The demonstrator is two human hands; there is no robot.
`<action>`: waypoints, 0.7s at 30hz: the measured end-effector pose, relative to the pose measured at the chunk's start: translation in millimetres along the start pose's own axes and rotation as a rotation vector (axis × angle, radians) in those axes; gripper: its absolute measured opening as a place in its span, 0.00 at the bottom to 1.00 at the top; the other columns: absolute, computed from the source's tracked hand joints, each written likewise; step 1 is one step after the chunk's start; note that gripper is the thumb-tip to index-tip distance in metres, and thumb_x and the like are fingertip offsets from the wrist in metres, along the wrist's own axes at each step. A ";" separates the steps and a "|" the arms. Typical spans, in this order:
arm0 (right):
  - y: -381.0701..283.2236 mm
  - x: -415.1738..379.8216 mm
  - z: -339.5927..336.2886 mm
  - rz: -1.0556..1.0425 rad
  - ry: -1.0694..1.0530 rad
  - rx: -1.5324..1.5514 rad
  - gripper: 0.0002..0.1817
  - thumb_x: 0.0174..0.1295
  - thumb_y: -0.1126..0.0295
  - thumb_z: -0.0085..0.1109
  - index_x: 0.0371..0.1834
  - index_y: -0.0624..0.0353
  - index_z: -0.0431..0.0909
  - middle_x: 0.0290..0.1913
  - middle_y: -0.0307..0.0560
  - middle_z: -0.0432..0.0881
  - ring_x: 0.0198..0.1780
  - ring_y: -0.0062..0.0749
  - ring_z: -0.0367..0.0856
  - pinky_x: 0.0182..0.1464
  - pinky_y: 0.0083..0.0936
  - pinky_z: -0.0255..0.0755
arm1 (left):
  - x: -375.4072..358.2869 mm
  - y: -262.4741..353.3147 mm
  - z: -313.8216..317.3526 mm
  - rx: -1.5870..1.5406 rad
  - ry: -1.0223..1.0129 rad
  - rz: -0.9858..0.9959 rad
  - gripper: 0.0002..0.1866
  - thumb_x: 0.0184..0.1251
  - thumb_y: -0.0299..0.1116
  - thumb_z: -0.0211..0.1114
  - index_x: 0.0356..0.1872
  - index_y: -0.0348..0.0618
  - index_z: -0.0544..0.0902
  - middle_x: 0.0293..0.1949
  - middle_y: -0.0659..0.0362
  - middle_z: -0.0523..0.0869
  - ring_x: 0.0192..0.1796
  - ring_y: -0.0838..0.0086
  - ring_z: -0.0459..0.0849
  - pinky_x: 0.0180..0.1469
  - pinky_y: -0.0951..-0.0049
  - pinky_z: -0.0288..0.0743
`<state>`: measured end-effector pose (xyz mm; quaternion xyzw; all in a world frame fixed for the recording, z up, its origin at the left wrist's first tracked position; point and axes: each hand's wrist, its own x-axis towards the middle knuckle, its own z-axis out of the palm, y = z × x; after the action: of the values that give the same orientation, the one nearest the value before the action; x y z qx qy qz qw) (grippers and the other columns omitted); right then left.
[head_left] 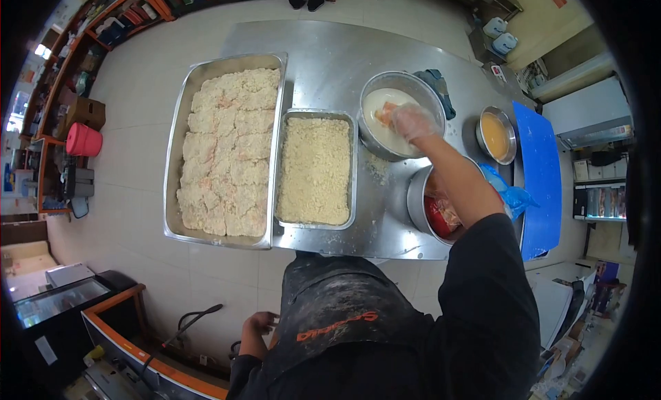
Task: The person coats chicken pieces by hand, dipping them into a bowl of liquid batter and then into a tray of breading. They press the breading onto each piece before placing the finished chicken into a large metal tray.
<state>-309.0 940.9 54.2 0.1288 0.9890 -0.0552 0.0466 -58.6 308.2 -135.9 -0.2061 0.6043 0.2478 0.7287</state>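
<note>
The right hand (412,122), in a clear glove, reaches into the round metal bowl of white batter (399,114) at the far side of the steel surface (330,62); its fingers are curled in a narrow grip around an orange-pink piece of meat (384,114) that lies half in the batter. The left hand (260,323) hangs bare and loosely half-closed beside the apron, low and well apart from the surface, holding nothing. Just left of the batter bowl sits a small tray of breadcrumbs (316,169), touching a large tray of breaded pieces (227,149) that overhangs the surface's left edge. Under the right forearm stands a bowl of raw red meat (434,211), and near the blue board (540,173) a small bowl of orange liquid (496,135)
</note>
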 end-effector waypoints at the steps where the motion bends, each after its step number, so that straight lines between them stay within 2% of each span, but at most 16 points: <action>1: -11.9 -6.1 -8.3 -0.027 -0.025 -0.011 0.14 0.59 0.62 0.53 0.34 0.60 0.83 0.36 0.59 0.83 0.40 0.49 0.83 0.44 0.42 0.76 | 4.5 -12.1 -2.2 -0.150 -0.013 -0.113 0.21 0.67 0.33 0.45 0.59 0.42 0.73 0.34 0.58 0.81 0.23 0.76 0.69 0.22 0.74 0.63; 2: -11.0 -3.3 -7.0 -0.028 -0.060 -0.060 0.15 0.61 0.62 0.50 0.36 0.60 0.82 0.38 0.60 0.82 0.42 0.50 0.83 0.45 0.43 0.75 | 10.9 -16.9 -6.1 -0.300 -0.025 -0.223 0.21 0.68 0.33 0.44 0.60 0.42 0.73 0.34 0.58 0.81 0.23 0.76 0.69 0.22 0.74 0.63; 4: 0.6 0.4 6.5 -0.023 -0.132 -0.154 0.18 0.64 0.60 0.44 0.41 0.61 0.81 0.41 0.61 0.81 0.46 0.52 0.81 0.48 0.45 0.73 | -22.8 -0.3 -6.6 -0.097 -0.017 -0.142 0.21 0.68 0.33 0.44 0.60 0.43 0.72 0.35 0.58 0.81 0.22 0.76 0.68 0.22 0.74 0.63; 5: 11.3 6.0 14.8 -0.046 -0.071 -0.177 0.16 0.62 0.62 0.47 0.39 0.61 0.82 0.39 0.60 0.82 0.43 0.51 0.82 0.46 0.44 0.73 | -36.0 6.2 -5.7 0.004 -0.013 -0.102 0.21 0.69 0.33 0.43 0.60 0.43 0.72 0.35 0.57 0.82 0.22 0.76 0.68 0.22 0.75 0.63; 7: 29.9 19.9 26.9 -0.094 0.048 -0.221 0.12 0.57 0.66 0.53 0.35 0.60 0.84 0.35 0.59 0.83 0.38 0.50 0.83 0.42 0.42 0.75 | -13.2 -6.5 -16.6 -0.102 -0.007 -0.116 0.21 0.69 0.33 0.43 0.60 0.43 0.72 0.35 0.57 0.82 0.21 0.76 0.67 0.22 0.75 0.63; 10: 11.4 8.4 -34.5 -0.134 0.048 -0.015 0.10 0.53 0.68 0.57 0.30 0.61 0.84 0.32 0.57 0.84 0.34 0.43 0.83 0.40 0.38 0.74 | 32.3 -27.1 -38.0 -0.159 -0.012 -0.085 0.21 0.69 0.33 0.43 0.60 0.43 0.73 0.36 0.57 0.84 0.21 0.76 0.68 0.22 0.75 0.64; 13: 21.9 11.6 -52.3 0.023 -0.205 0.312 0.09 0.49 0.67 0.62 0.26 0.62 0.84 0.29 0.54 0.83 0.30 0.37 0.80 0.37 0.34 0.73 | 18.7 3.6 -38.2 -0.149 0.039 -0.052 0.21 0.67 0.32 0.45 0.59 0.43 0.74 0.36 0.58 0.85 0.21 0.77 0.70 0.22 0.75 0.64; 14: 43.0 21.0 -27.4 0.062 -0.213 0.368 0.11 0.48 0.65 0.63 0.26 0.63 0.84 0.29 0.55 0.83 0.30 0.36 0.80 0.37 0.34 0.74 | 6.5 17.4 -35.4 -0.142 0.066 -0.046 0.21 0.66 0.31 0.45 0.59 0.43 0.74 0.37 0.58 0.85 0.22 0.77 0.70 0.22 0.75 0.64; 16: 89.9 43.3 44.7 0.139 -0.231 0.480 0.14 0.46 0.62 0.66 0.27 0.63 0.84 0.30 0.56 0.84 0.29 0.36 0.79 0.37 0.34 0.74 | 3.2 17.8 -36.5 0.266 0.079 0.227 0.23 0.63 0.26 0.46 0.60 0.44 0.74 0.37 0.59 0.85 0.21 0.78 0.70 0.22 0.77 0.63; 17: 90.1 39.4 46.4 0.196 -0.256 0.369 0.15 0.46 0.61 0.67 0.28 0.64 0.84 0.31 0.57 0.84 0.30 0.37 0.80 0.37 0.34 0.74 | 1.1 17.5 -35.8 0.467 0.084 0.362 0.24 0.61 0.24 0.46 0.60 0.45 0.75 0.38 0.60 0.86 0.21 0.79 0.70 0.22 0.77 0.63; 19: 78.3 28.1 51.7 0.302 -0.305 0.151 0.19 0.45 0.59 0.68 0.31 0.66 0.84 0.34 0.59 0.84 0.32 0.40 0.81 0.38 0.35 0.75 | -17.0 35.7 -26.1 0.093 0.035 0.158 0.26 0.58 0.21 0.47 0.59 0.45 0.75 0.38 0.61 0.86 0.23 0.81 0.72 0.22 0.78 0.64; 20: 71.2 24.9 48.3 0.331 -0.307 0.130 0.20 0.46 0.57 0.67 0.33 0.65 0.84 0.37 0.60 0.84 0.36 0.42 0.82 0.41 0.35 0.75 | -22.8 41.7 -23.5 -0.093 0.011 0.054 0.27 0.56 0.19 0.48 0.59 0.45 0.76 0.38 0.61 0.85 0.23 0.82 0.73 0.23 0.79 0.65; 21: 62.7 21.7 38.8 0.358 -0.310 0.110 0.21 0.47 0.55 0.67 0.36 0.64 0.84 0.40 0.60 0.83 0.41 0.43 0.82 0.44 0.36 0.75 | -10.4 27.8 -25.4 -0.009 0.002 0.128 0.26 0.56 0.20 0.49 0.58 0.44 0.76 0.38 0.61 0.85 0.25 0.80 0.75 0.25 0.78 0.67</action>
<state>-310.6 1001.9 7.4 0.2946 0.9270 -0.1188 0.1996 -96.8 313.9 -130.4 -0.1706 0.6159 0.2963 0.7098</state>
